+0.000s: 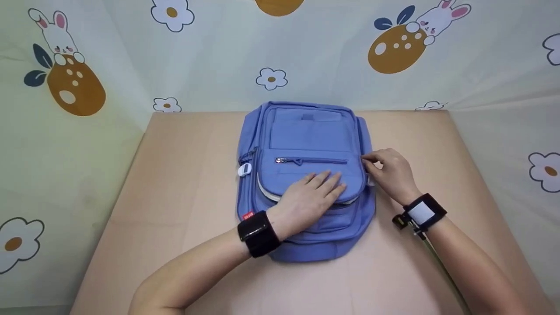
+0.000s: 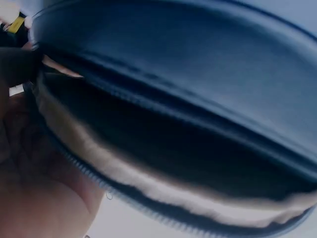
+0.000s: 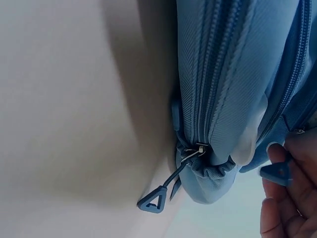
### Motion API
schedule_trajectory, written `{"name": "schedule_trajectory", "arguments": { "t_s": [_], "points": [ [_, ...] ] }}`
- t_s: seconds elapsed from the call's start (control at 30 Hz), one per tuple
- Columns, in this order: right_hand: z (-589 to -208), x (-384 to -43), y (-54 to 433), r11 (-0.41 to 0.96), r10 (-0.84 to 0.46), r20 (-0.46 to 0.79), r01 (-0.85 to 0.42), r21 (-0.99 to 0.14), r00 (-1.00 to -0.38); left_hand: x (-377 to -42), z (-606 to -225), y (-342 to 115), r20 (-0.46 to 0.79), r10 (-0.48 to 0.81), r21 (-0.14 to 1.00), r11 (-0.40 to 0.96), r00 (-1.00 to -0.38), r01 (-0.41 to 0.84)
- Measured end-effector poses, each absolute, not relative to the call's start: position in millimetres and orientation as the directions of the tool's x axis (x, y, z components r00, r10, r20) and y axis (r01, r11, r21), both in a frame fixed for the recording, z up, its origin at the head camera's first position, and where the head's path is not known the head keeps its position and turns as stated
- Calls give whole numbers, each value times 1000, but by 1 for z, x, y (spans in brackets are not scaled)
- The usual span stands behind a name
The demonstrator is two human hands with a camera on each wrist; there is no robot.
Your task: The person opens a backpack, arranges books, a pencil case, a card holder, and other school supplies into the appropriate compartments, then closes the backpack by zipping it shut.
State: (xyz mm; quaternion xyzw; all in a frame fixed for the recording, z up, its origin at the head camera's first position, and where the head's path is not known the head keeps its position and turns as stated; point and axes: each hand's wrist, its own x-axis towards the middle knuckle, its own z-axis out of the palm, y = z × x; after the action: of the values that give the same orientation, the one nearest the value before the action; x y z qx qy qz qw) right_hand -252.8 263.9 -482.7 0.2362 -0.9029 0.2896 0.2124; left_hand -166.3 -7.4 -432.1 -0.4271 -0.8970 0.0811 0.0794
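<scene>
A blue backpack (image 1: 306, 135) lies on its back, front pocket up, on the table. Across the lower front my left hand (image 1: 308, 199) rests with spread, straight fingers. Along that pocket's curved lower edge the zipper is undone; a pale lining (image 2: 148, 183) and a dark gap show in the left wrist view. At the bag's right side my right hand (image 1: 391, 170) pinches a blue triangular zipper pull (image 3: 277, 173) between thumb and fingers. Another zipper pull (image 3: 153, 200) hangs loose from a side zipper. The slider by my right fingertips is partly hidden.
A white tag (image 1: 244, 169) hangs on the bag's left side, and a red label (image 1: 248, 215) sits near my left wristband. Tan table surface (image 1: 188, 175) surrounds the bag. Patterned fabric (image 1: 218, 57) stands behind and on both sides. A cable (image 1: 444, 267) runs along my right forearm.
</scene>
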Motion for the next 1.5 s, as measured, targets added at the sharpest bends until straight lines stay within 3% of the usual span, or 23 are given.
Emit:
{"name": "schedule_trajectory", "arguments": {
  "t_s": [0.37, 1.07, 1.5],
  "points": [
    [-476, -249, 266, 734, -312, 555, -566, -375, -771, -168, -439, -6, 34, 786, -298, 598, -618, 744],
    [-464, -224, 265, 726, -398, 537, -613, -312, -744, -167, -439, -8, 28, 782, -276, 604, -622, 747],
    [-468, -219, 266, 730, -385, 533, -602, -324, -753, -166, -420, -2, -22, 760, -73, 647, -650, 759]
  ]
}}
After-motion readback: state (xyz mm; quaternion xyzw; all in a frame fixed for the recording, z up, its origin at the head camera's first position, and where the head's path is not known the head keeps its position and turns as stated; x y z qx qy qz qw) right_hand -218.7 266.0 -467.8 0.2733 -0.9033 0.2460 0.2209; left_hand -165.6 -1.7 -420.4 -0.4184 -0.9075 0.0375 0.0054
